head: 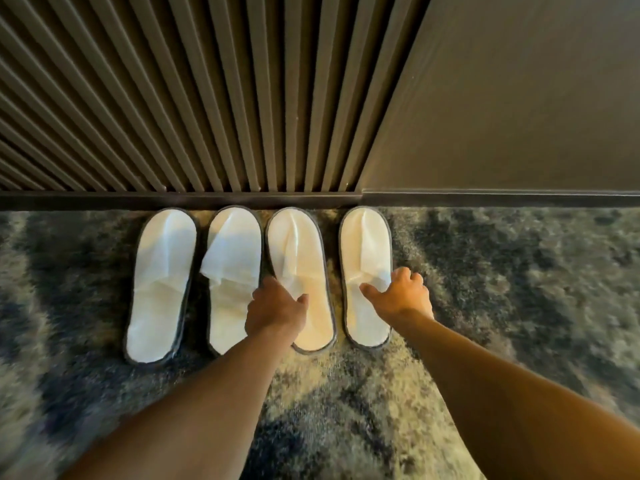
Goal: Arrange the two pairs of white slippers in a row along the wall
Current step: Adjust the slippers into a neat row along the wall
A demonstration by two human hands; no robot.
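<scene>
— Mottled dark carpet (519, 289) runs up to a baseboard (242, 199); above it, a slatted wall panel (173, 98) on the left and a plain wall (519, 98) on the right. Slipper positions?

— Four in a row, toes at the baseboard: first slipper (159, 289), second slipper (232, 271) with its upper creased, third slipper (304, 251), fourth slipper (363, 244).

— Left hand (275, 308)?

— Over the inner edge of the third slipper, thumb out to the side; other fingers hidden, so I cannot tell whether it grips.

— Right hand (403, 294)?

— On the fourth slipper's outer edge, thumb laid across the insole, fingers curled at the rim.
</scene>
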